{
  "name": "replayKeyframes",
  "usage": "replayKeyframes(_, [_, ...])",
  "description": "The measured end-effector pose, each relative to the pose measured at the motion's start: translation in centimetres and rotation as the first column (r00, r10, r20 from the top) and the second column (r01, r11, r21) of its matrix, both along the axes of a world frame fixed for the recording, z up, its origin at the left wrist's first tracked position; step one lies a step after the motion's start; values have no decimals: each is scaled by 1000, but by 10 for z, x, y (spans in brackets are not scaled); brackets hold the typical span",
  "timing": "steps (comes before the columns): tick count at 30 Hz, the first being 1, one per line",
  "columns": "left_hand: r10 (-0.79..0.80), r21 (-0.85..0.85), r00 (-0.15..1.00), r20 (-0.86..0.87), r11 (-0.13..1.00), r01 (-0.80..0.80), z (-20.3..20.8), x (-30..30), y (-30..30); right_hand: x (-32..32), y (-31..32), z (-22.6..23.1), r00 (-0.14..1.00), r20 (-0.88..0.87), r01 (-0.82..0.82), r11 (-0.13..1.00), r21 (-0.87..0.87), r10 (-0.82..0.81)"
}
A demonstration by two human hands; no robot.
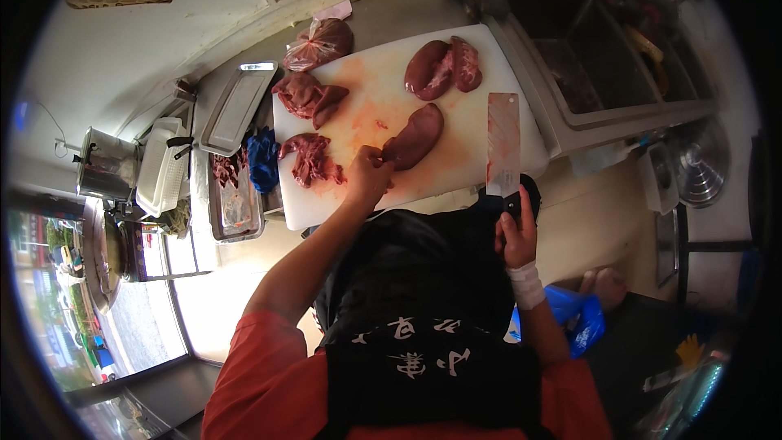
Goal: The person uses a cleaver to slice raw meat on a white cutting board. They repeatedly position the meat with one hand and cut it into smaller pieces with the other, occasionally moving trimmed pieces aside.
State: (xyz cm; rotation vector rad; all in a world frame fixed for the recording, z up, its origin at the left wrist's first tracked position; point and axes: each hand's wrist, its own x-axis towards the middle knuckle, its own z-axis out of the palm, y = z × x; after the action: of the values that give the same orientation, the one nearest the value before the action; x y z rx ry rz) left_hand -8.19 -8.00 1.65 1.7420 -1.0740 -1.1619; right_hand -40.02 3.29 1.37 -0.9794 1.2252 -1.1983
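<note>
The left hand (371, 175) has its fingers curled in and drawn together, pinching the lower left end of a smooth, dark red liver piece (419, 132), which lies near the middle of the white cutting board (305, 210), slanting up to the right. The right hand (518, 236), its wrist wrapped in a white bandage (528, 285), is closed about the black handle of a cleaver (503, 138), the forefinger reaching forward along it. The wide, red-smeared blade points away from the body over the board's right side, well apart from the pinched piece; whether it touches the board cannot be told. A larger liver (428, 71) rests at the board's far right, while a folded liver (309, 100) and ragged meat scraps (309, 160) lie along its left side.
</note>
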Motion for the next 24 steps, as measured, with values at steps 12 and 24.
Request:
replayKeyframes(12, [-207,-370,629,749,656,658,-14,22,32,45,-6,12,912,-34,-389,889,243,409])
replayKeyframes(24, [-182,-382,635,750,665,642,-18,25,42,75,-31,4,913,-126,-351,903,247,389])
